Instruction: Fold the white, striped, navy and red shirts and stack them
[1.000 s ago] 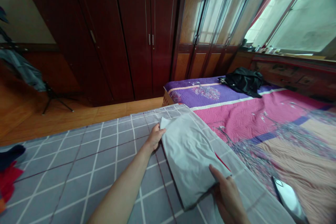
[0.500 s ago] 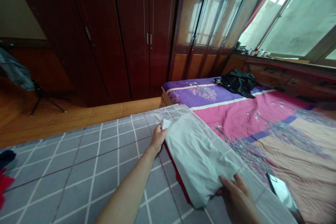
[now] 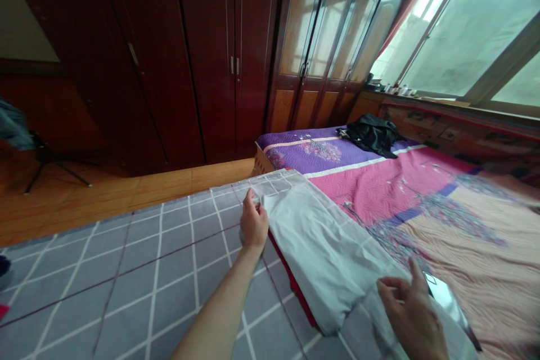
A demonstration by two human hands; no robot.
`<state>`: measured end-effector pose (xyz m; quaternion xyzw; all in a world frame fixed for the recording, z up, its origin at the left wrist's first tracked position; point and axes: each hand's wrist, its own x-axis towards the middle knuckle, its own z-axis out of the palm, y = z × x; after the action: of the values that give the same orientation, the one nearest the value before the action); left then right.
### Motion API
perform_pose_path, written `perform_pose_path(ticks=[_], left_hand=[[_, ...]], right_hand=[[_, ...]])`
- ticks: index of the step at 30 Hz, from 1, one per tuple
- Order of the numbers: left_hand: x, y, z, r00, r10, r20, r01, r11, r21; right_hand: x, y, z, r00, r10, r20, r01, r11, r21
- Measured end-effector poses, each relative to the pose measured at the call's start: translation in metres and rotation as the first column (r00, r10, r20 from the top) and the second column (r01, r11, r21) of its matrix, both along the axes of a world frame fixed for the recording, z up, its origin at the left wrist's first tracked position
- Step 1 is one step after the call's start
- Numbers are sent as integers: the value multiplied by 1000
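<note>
Since a moment ago, the bare right hand (image 3: 415,309) has been moved farther to the right, and some of the thin, pale grey-green cloth (image 3: 320,259) has been spread that way too. The bare left hand (image 3: 254,224) has been tipped so that its pointing finger is up.

The pale cloth is laid near the right edge of the soft grey checked cover (image 3: 177,275) with white lines. Under its left side, a strip of dark red cloth (image 3: 298,291) is left showing. By the right edge of the cover, a shiny flat phone (image 3: 450,301) is seen just beside the right hand.

On the right hand, the thumb and a finger are held wide apart, and nothing is seen pinched between them. The left hand is placed at the pale cloth's far left corner, but whether that corner is pinched cannot be told.

It looks as if the cloth is being made flat. For this to be done well, the far left corner should be kept still, and the bumps should be pushed softly to the right. If 1 side is pulled too hard, new wrinkles could be made, and the red cloth could be dragged along.
</note>
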<state>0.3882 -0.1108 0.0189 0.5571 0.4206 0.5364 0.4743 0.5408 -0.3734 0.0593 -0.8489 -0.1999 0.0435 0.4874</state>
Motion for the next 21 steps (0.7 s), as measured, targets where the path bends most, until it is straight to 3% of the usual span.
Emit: perform_pose_path(ticks=[1,3,6,9,11,15,21], left_hand=[[0,-4,4,998,15,-69,-6,990,137],[1,-14,10,970,10,-242,90,914,395],[8,-28,11,871,-34,-491,324,790,520],[13,-34,5,764,-44,-644,452,749,485],[14,-34,-1,710,-58,-702,496,748,440],[14,-29,-11,652,-77,-755,509,783,359],[14,-27,-13,586,-99,-804,498,827,261]], right_hand=[[2,5,4,984,27,176,-16,998,-65],[3,25,12,882,201,426,-127,973,-195],[1,76,19,692,494,527,-355,868,-347],[-1,138,16,528,707,471,-430,701,-569],[0,173,8,487,755,439,-441,647,-623],[5,209,-15,455,786,418,-436,606,-665],[14,218,-43,463,793,396,-405,587,-701]])
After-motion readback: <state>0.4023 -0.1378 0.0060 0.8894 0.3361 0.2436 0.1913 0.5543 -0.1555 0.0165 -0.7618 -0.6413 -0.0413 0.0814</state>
